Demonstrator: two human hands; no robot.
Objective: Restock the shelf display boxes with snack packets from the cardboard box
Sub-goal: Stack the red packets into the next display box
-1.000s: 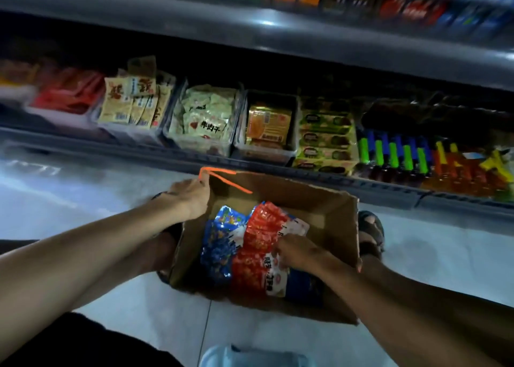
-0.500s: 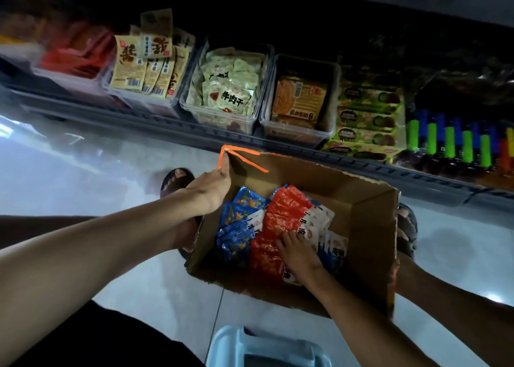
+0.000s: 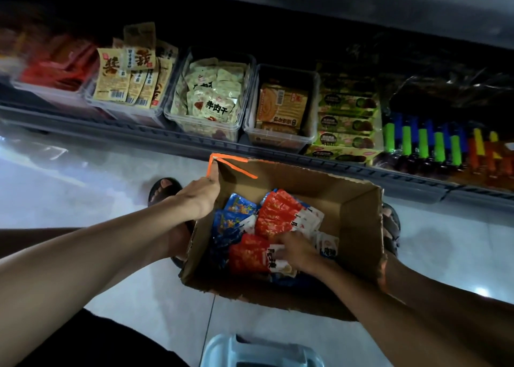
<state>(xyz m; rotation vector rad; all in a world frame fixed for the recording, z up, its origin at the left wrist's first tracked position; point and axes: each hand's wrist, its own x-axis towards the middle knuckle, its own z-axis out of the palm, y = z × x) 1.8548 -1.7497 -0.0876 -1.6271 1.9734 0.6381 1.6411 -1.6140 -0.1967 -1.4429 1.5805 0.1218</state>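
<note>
fingers on red packet, long axis sideways

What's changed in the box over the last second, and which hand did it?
The right hand slid across the red packets toward the box's right side, fingers now spread on the white-ended ones; nothing lifted yet. The view tilted down, so the shelf sits higher in frame. The left hand still grips the orange-marked corner, and the shelf tubs look untouched.

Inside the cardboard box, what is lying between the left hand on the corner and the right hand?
In the head view, blue packets and red packets lie between the left hand and right hand.
</note>
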